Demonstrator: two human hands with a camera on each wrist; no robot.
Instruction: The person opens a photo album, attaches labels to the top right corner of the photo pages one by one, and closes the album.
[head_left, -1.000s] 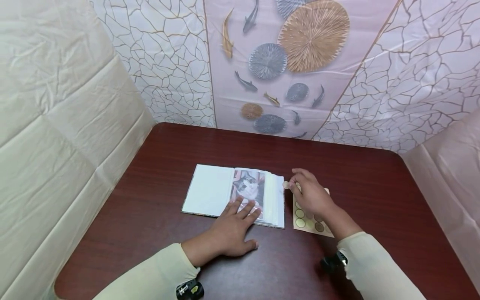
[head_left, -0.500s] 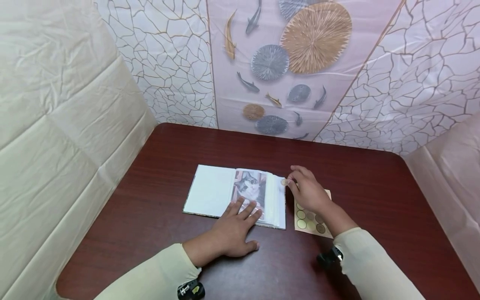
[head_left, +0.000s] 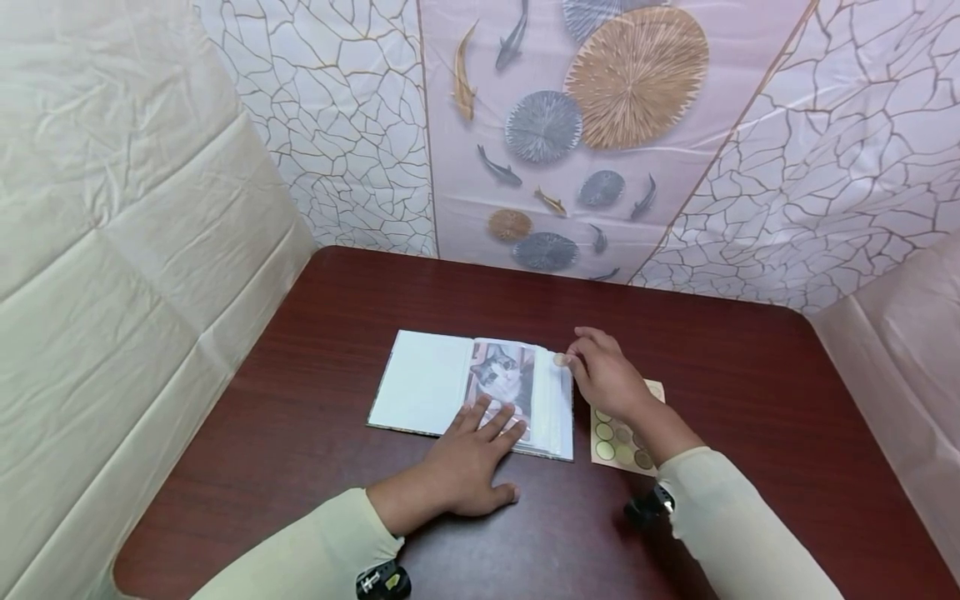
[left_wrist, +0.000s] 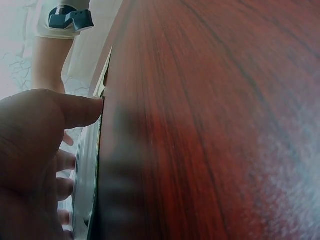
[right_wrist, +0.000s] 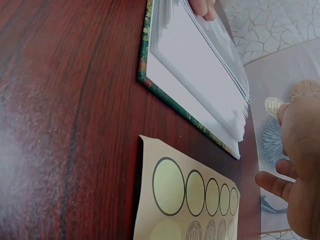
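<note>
Right hand pinches round sticker — a slip could land it askew on the album; left hand, fingers spread — sliding could skew pages.

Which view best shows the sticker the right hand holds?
The right wrist view: the sticker faces the camera, its print visible. The head view shows it small and pale; the left wrist view, not at all.

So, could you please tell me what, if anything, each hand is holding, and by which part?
The right hand pinches a round sticker by its edge. The left hand holds nothing; it rests, fingers spread, on the open album.
</note>
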